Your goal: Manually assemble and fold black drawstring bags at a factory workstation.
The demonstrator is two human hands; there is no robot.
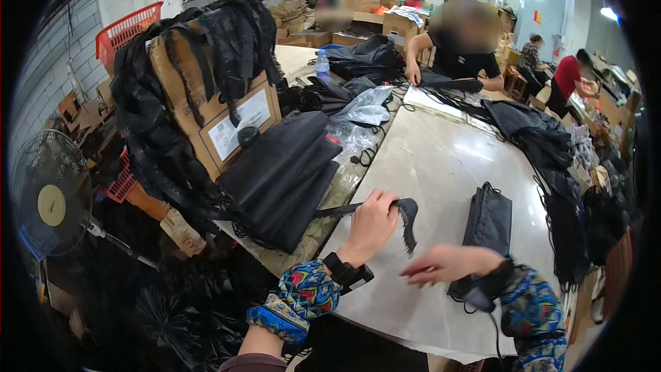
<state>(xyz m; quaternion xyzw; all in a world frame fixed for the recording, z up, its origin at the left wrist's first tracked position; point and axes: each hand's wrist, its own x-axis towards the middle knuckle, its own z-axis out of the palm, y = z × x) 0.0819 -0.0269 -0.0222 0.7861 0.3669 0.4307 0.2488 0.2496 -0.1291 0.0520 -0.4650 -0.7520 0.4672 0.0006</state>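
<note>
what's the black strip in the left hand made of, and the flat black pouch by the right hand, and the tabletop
The black strip in the left hand looks like soft matte fabric: it droops limply with a ragged edge. The flat black pouch beside the right hand seems thin woven or nonwoven cloth, dull, creased, with cords. The tabletop looks like smooth pale stone or laminate, glossy from light reflections; which one is unclear.

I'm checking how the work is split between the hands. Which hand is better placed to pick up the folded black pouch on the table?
Probably the right hand: it hovers open beside the folded black pouch, while the left hand already grips a black strap.
</note>
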